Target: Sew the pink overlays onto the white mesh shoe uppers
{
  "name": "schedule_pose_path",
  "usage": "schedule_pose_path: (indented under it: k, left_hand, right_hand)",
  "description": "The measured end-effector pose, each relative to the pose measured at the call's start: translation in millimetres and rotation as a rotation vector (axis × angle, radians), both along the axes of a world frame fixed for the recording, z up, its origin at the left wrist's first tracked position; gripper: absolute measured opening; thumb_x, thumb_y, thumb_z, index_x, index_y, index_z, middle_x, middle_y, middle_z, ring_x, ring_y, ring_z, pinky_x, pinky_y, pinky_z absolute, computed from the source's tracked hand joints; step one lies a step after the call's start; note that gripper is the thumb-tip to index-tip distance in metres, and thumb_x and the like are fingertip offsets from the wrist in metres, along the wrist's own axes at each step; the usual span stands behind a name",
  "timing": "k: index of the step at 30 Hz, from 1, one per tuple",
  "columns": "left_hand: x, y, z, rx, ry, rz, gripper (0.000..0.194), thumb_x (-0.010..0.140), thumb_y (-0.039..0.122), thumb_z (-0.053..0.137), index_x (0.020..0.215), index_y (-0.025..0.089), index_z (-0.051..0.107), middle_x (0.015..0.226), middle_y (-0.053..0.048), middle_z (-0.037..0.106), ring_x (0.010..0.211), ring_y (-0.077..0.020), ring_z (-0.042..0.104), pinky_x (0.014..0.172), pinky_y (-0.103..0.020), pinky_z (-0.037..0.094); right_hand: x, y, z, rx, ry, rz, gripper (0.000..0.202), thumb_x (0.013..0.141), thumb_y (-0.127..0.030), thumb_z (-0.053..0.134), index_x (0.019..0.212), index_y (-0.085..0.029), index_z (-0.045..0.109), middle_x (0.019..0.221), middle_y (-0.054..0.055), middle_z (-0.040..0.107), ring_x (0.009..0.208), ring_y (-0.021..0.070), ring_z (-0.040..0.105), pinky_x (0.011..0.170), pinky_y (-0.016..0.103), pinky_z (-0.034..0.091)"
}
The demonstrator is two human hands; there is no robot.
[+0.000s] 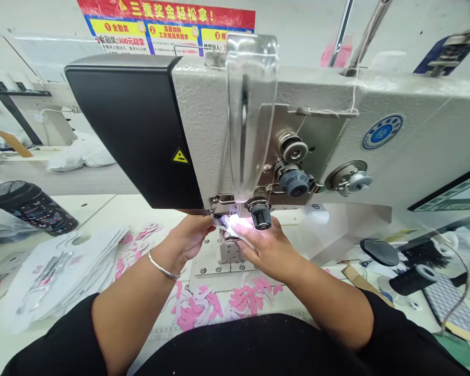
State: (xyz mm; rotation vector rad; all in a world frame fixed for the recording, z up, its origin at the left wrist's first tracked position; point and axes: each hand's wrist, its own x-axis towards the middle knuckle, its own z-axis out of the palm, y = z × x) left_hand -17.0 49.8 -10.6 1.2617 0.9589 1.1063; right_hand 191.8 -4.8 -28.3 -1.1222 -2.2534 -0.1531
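A sewing machine (203, 120) fills the middle of the head view, its lit needle area low at the centre. Under the needle lies a small white fabric piece (241, 224), partly washed out by the lamp. My left hand (191, 235), with a silver bangle on the wrist, is closed at the left edge of the fabric; its fingertips are partly hidden by the machine head. From the right, my right hand (268, 245) pinches the fabric, fingers close to the needle. Pink and white cut pieces (243, 300) are scattered on the table in front of the machine.
Left of the machine lies a stack of white printed sheets (58, 277), with a dark patterned bottle (31, 206) behind it. More pink pieces (141, 237) lie beside the stack. On the right are a black thread spool (413, 279) and a dark oval object (379, 251).
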Motion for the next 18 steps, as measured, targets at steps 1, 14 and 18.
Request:
schedule_pose_path:
  k: [1,14,18]
  left_hand:
    - [-2,-1,-1.9,-0.038,-0.008,0.001,0.029,0.066,0.035,0.082,0.085,0.014,0.075,0.088,-0.011,0.076,0.079,-0.0246,0.069,0.074,-0.037,0.054]
    - [-22,-88,-23.1,-0.256,-0.037,-0.355,0.018,0.085,0.030,0.068,0.098,0.017,0.071,0.087,-0.004,0.069,0.081,-0.0163,0.060,0.075,-0.028,0.046]
    - [-21,-90,-24.0,-0.279,-0.028,-0.466,0.018,0.082,0.028,0.071,0.096,0.016,0.071,0.087,-0.005,0.068,0.083,-0.0177,0.060,0.077,-0.030,0.045]
  right_hand:
    - [3,0,2.2,-0.021,0.003,0.025,0.032,0.095,-0.034,0.055,0.126,-0.028,0.063,0.117,0.008,0.066,0.110,0.0242,0.057,0.104,0.046,0.038]
    - [11,-4,13.6,-0.271,0.063,-0.005,0.063,0.090,-0.057,0.056,0.139,-0.018,0.047,0.137,0.015,0.053,0.126,0.0320,0.046,0.101,0.049,0.045]
    - [8,-8,9.0,-0.094,0.023,-0.039,0.038,0.097,-0.041,0.051,0.131,-0.026,0.057,0.128,0.009,0.060,0.121,0.0280,0.048,0.107,0.050,0.037]
